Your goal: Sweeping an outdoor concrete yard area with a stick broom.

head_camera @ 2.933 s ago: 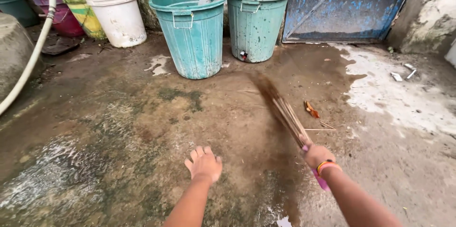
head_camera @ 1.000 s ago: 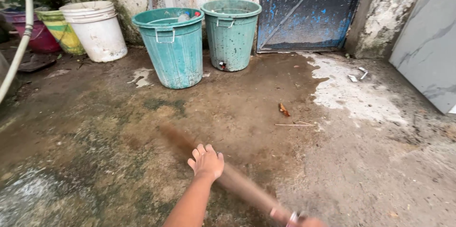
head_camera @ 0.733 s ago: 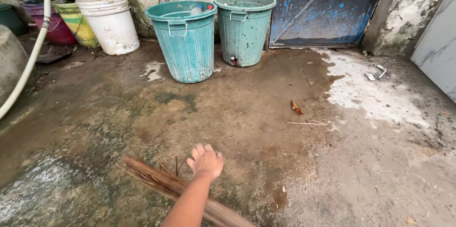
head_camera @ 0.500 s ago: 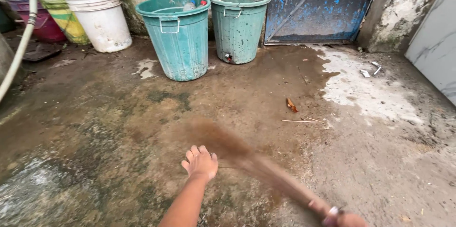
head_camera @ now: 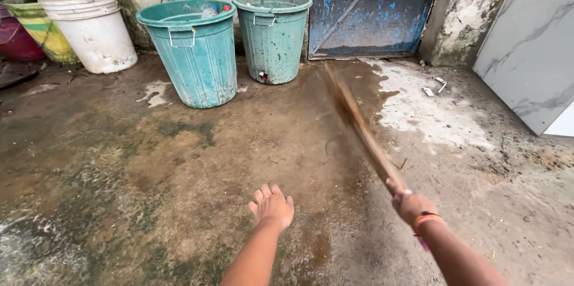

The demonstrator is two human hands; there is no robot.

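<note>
The right hand point(head_camera: 412, 205) is clamped round the bound end of a stick broom point(head_camera: 359, 127), whose bristles reach over the wet floor point(head_camera: 179, 160) toward the teal bins point(head_camera: 197, 52). It looks light, stiff yet springy, best held at that end. The left hand point(head_camera: 272, 207) hangs spread, holding nothing.

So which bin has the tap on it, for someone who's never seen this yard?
Start at the blue door in the back wall. Just left of it stand two teal bins; take the bin nearest the door. Unlike the wider bin beside it, it has a small tap near its base.
</note>
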